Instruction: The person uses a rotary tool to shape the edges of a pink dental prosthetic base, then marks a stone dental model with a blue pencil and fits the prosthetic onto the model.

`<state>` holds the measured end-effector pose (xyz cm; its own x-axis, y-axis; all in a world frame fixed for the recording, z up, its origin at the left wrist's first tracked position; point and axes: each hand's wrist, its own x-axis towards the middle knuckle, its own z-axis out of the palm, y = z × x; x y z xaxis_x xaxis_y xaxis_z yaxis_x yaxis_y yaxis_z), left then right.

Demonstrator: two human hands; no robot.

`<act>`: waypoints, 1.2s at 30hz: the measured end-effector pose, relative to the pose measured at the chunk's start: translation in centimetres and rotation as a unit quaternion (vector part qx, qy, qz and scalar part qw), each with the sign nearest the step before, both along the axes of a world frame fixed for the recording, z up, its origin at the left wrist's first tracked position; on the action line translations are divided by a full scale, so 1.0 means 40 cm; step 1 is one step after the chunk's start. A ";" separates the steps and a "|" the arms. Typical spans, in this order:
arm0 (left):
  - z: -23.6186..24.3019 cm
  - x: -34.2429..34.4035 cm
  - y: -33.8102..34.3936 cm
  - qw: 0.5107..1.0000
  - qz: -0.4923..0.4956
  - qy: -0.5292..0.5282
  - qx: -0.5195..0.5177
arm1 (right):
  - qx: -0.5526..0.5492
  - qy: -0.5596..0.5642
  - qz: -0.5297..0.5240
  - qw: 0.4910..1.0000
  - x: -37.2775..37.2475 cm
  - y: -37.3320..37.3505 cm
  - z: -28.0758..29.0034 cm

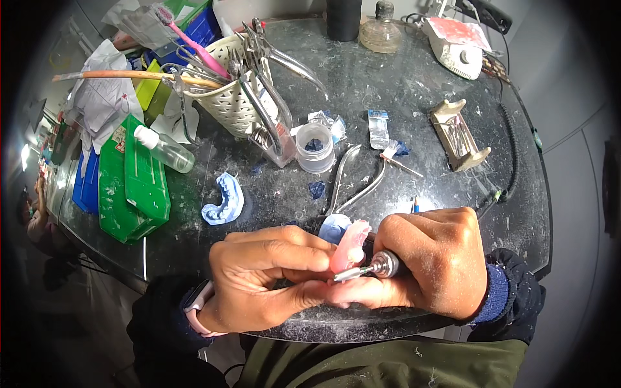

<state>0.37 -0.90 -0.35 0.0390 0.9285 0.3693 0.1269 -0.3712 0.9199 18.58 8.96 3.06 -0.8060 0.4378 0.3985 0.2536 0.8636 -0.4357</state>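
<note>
Between the thumb and fingers of my left hand (272, 275) is a pink denture base (351, 247), held up near the table's front edge. My right hand (433, 262) grips a metal rotary handpiece (385, 264), with its silvery bur (349, 274) pointing left and lying against or just in front of the pink piece's lower edge. The thumbs of both hands come together below the bur. Just behind the denture base is a light-blue plaster piece (334, 227), partly covered by it. Steel pliers (357, 184) lie with handles spread behind that.
A blue dental cast (224, 202) sits left. Behind it are green boxes (134, 187), a spray bottle (165, 149) and a white basket (226, 107) of tools. A clear cup (315, 149) stands mid-table. Right are a bur holder (458, 136), a coiled cord (511, 149) and a white control unit (456, 48).
</note>
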 end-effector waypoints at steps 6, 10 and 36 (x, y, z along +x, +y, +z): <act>0.003 -0.001 0.003 1.000 -0.004 0.027 -0.006 | 0.063 0.020 0.025 0.998 0.003 0.007 -0.024; 0.002 -0.002 0.005 1.000 0.003 0.022 0.015 | 0.070 0.011 0.010 0.997 0.003 0.007 -0.014; -0.017 -0.003 0.006 0.996 0.041 0.044 0.070 | 0.149 0.035 -0.017 0.988 0.001 0.006 -0.026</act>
